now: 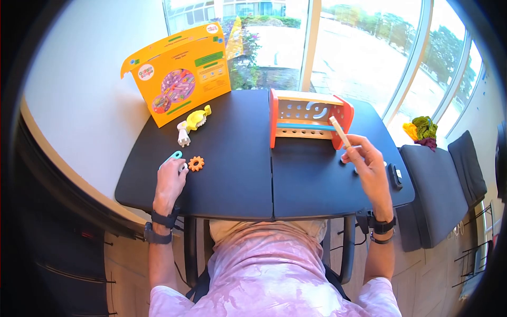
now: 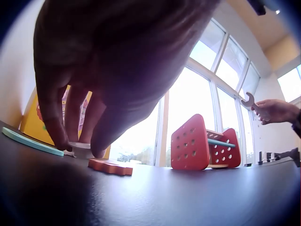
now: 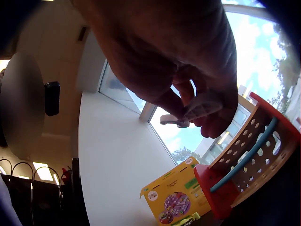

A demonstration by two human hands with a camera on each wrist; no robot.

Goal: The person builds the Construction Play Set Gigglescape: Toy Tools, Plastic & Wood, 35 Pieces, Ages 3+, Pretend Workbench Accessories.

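Note:
Down at the left of the table, my left hand [image 1: 170,182] pinches a small white round piece [image 2: 81,150] between fingertips and thumb. Just right of it lies an orange gear [image 1: 196,164], flat on the tabletop. A teal flat piece [image 2: 33,143] with a rounded, holed end lies by the fingers. My right hand [image 1: 368,158] holds up a pale toy wrench [image 1: 339,132] by its lower part, above the table. Its open end shows clearly in the left wrist view. Behind the wrench stands a toy workbench [image 1: 303,96] with red sides, holed wooden panels and a blue bar.
A yellow box [image 1: 211,79] stands at the back left. In front of it lie a yellow toy piece [image 1: 196,120] and a white one [image 1: 183,134]. A small black case [image 1: 394,177] sits near the right edge. Grey seating [image 1: 435,190] stands right of the black table [image 1: 227,195].

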